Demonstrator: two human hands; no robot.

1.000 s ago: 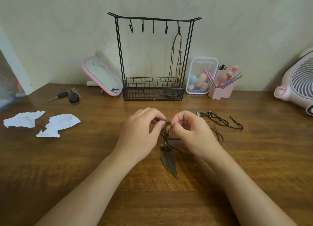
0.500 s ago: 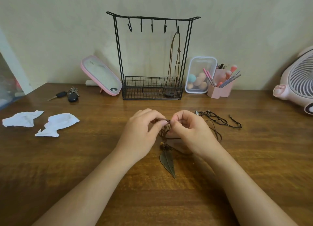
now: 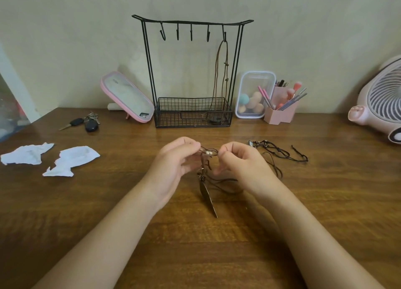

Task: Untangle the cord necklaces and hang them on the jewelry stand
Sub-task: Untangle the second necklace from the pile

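- Hands drawn slightly apart since half a second ago, so a short run of cord shows between the fingertips; the leaf has turned more edge-on.
- Tangle point(image 3: 207, 154): brown cord, held over the middle of the table point(image 3: 195, 256), between both hands.
- Left hand point(image 3: 173, 167): thumb and fingertips pinch the tangle's left end.
- Right hand point(image 3: 243, 165): fingers curled, pinching the tangle's right end.
- Leaf point(image 3: 207, 196): metal pendant hanging from the tangle, tip toward the table; contact cannot be told.
- Loose brown cord runs under the right hand and loops out beside the wrist.
- Black necklace point(image 3: 280, 153): knotted cord flat on the table, just right of the right hand.
- Stand point(image 3: 192, 22): black wire, at the wall straight beyond the hands, five hooks over a mesh basket.
- Hung necklace point(image 3: 221, 72): brown, on the rightmost hook, its lower end in the basket.
- Mirror point(image 3: 128, 98): pink, tilted, just left of the stand.
- Keys point(image 3: 86, 122): left of the mirror.
- Tissues point(image 3: 71, 160): two crumpled pieces, far left.
- Box point(image 3: 253, 93): clear, holding sponges, right of the stand.
- Brush holder point(image 3: 282, 113): pink, touching the box.
- Fan point(image 3: 382, 102): pink, at the right edge.
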